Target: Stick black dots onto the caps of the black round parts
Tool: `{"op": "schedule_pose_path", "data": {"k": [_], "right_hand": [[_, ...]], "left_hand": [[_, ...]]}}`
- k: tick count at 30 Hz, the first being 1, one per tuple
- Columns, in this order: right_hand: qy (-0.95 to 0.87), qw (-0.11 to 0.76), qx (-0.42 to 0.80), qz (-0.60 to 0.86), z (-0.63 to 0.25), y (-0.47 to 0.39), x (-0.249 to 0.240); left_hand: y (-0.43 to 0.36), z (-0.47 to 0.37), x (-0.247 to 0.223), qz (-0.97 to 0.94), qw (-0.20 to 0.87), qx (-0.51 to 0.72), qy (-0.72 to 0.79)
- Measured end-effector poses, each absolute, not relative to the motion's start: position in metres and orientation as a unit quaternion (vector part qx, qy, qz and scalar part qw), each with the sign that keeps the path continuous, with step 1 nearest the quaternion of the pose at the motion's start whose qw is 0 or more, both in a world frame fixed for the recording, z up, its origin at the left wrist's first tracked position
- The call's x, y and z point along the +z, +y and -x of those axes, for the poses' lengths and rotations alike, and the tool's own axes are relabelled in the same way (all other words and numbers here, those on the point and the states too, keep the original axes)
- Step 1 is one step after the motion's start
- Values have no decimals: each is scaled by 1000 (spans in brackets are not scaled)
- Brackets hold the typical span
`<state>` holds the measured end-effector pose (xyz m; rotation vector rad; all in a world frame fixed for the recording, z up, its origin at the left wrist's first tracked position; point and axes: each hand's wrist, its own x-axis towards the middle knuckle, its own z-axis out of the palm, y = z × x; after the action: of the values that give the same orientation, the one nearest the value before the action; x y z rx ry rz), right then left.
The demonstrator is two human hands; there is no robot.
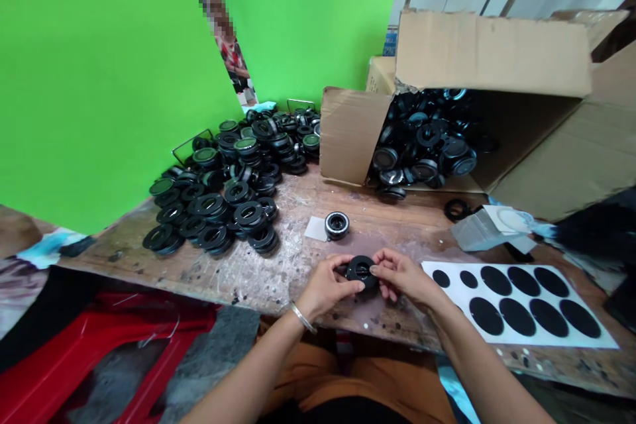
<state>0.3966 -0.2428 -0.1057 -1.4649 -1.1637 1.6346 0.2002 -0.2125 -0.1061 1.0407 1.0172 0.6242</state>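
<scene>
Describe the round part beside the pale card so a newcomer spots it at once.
Start at the big open box on the table. In front of its left flap lies a small pale card, with the part at its right edge. Unlike the heaped pieces to its left, it sits singly, showing a bright silver ring.

Could not see the right rim of the black ring (pixel 361 278), covered by the hands (pixel 400 275), nor one corner of the white sheet (pixel 467 294), behind the right forearm (pixel 467 351). Found the red plastic furniture (pixel 59 344) cut off at left and below. Could not identify the blurred dark object (pixel 589 228) at right.
</scene>
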Motion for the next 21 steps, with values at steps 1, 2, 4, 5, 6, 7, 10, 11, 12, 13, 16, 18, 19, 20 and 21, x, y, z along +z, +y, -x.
{"op": "schedule_pose_path", "data": {"k": [1,2,4,5,6,7,10,11,12,13,16,18,19,20,21], "right_hand": [[-433,328,632,553,-396,-241,-107],[-424,329,636,554,-395,-239,-107],[-415,324,635,566,-391,-235,-106],[-416,318,631,572,-389,-232,-106],[-419,311,628,577,-387,-230,-106],[-422,304,627,580,-385,-229,-107],[-423,291,633,580,-381,-227,-113],[-422,290,632,581,-380,-227,-116],[-422,289,628,587,-379,-227,-119],[-422,288,620,596,-377,-227,-121],[-426,297,584,624,-372,-230,-122],[-436,328,554,628,-374,-236,-118],[-440,353,539,625,-378,-242,-114],[-442,380,524,621,-384,-248,-109],[-441,406,510,617,-394,-255,-104]], "left_hand": [[-213,-201,-106,-471,702,280,455],[-214,-201,-107,-471,702,280,454],[-213,-203,-109,-467,705,277,455],[-212,-205,-110,-464,706,275,459],[-210,-207,-110,-459,705,274,465],[-209,-209,-111,-455,702,275,474],[-208,-215,-111,-443,686,287,501],[-209,-217,-111,-439,682,290,508],[-210,-218,-111,-434,681,292,512],[-212,-220,-110,-430,681,293,516],[-214,-220,-103,-424,677,298,522],[-210,-212,-91,-429,665,310,526],[-205,-204,-82,-434,653,323,530],[-197,-193,-70,-439,634,342,537],[-186,-179,-57,-447,608,367,544]]}}
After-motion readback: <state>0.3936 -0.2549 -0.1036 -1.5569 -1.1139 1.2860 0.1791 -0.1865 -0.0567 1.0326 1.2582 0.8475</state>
